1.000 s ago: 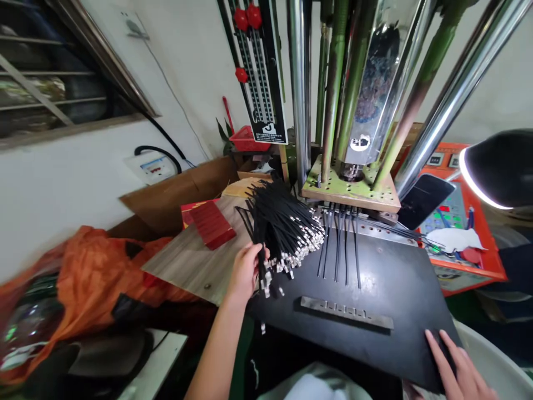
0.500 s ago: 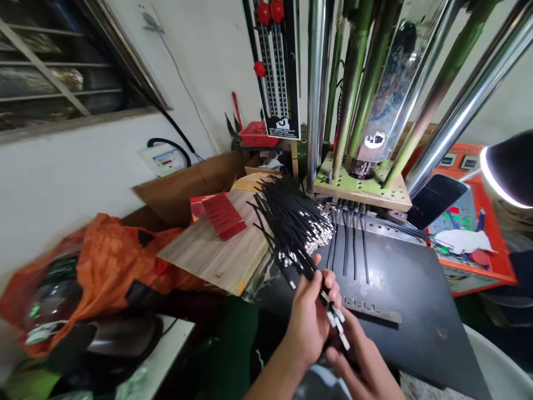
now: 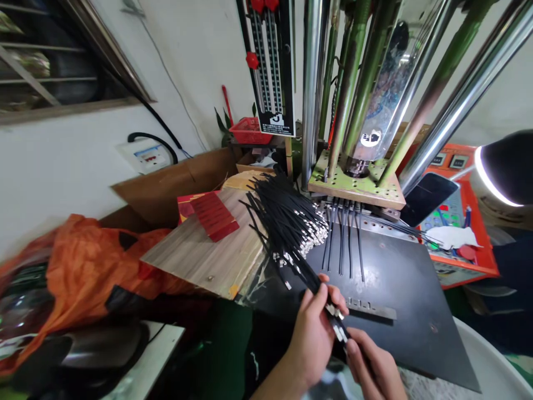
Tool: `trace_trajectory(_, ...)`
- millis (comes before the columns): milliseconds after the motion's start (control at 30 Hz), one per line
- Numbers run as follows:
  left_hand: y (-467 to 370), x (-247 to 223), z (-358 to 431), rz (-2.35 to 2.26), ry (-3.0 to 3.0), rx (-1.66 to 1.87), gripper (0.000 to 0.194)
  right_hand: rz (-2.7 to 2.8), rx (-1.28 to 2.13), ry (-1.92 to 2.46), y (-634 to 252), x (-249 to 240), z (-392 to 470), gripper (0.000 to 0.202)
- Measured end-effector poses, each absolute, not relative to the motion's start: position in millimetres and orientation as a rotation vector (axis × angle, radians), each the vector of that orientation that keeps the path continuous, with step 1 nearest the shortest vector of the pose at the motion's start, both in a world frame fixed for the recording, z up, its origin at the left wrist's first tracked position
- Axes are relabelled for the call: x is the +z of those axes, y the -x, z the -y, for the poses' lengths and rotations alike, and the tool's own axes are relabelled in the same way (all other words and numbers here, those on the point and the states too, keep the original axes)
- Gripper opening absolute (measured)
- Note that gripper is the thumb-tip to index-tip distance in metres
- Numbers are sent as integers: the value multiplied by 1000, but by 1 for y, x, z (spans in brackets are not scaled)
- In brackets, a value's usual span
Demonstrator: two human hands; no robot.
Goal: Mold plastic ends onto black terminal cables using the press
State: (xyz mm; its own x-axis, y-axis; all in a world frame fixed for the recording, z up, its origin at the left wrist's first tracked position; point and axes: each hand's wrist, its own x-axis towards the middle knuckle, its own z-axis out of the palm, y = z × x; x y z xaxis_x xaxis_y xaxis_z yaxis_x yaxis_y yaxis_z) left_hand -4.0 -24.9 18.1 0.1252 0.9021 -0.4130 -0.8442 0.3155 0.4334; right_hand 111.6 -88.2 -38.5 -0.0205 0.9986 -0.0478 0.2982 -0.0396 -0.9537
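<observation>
Black cables (image 3: 307, 273) slant through the left hand (image 3: 315, 329), its thumb and fingers clamped round them above the near part of a dark work plate (image 3: 412, 283). That grip hides their middle; silver connectors (image 3: 339, 332) show below it, too crowded to count. The left forearm, cut off at the bottom edge, angles upward to the right. The right hand (image 3: 375, 361), also cropped, has thumb and forefinger close together at the connectors; whether they pinch one cannot be told. Left fingers partly cover a slotted metal bar (image 3: 372, 309). Beyond, a cable heap (image 3: 283, 211) overlaps the bunch's upper end.
</observation>
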Motion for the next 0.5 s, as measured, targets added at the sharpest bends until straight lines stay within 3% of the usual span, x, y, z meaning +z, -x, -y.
trace_trajectory(200, -11, 15, 36, -670, -101, 1206, 31, 1425, 791, 1396, -111, -28, 82, 26)
trace_trajectory(300, -19, 13, 40, -676, -38, 1217, 33, 1369, 489, 1375, -111, -25, 79, 38)
trace_trajectory(400, -31, 7, 46, -638, -163, 1060, 41, 1422, 253, 1324, -112, -19, 71, 35)
trace_trajectory(500, -37, 1, 49, -566, -360, 955, 50, 1499, 241, 1291, -116, -11, 62, 27)
